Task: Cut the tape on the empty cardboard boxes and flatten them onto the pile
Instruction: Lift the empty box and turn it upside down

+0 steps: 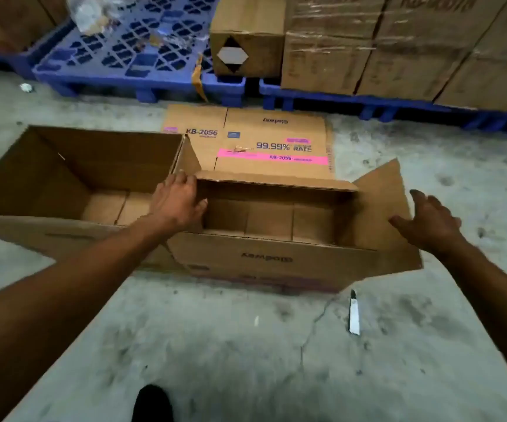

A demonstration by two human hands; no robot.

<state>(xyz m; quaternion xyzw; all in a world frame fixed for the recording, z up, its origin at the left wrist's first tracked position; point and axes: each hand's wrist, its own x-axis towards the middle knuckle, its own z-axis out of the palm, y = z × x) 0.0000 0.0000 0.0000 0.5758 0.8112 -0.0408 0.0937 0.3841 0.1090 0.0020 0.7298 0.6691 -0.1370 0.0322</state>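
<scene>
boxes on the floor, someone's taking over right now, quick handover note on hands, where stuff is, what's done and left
Left hand: grips the left end wall of the near open box.
Right hand: open, above that box's right flap, holding nothing.
Second open box stands to the left.
Done: one flattened box lies beyond, by the blue pallets.
Left: both open boxes. A white-bladed cutter, it seems, lies on the floor nearby.

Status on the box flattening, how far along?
Done: one flattened box lies on the floor. In hand: left hand grips the open box at its left end; right hand open over its flap. Left: that box and the bigger open box.
</scene>
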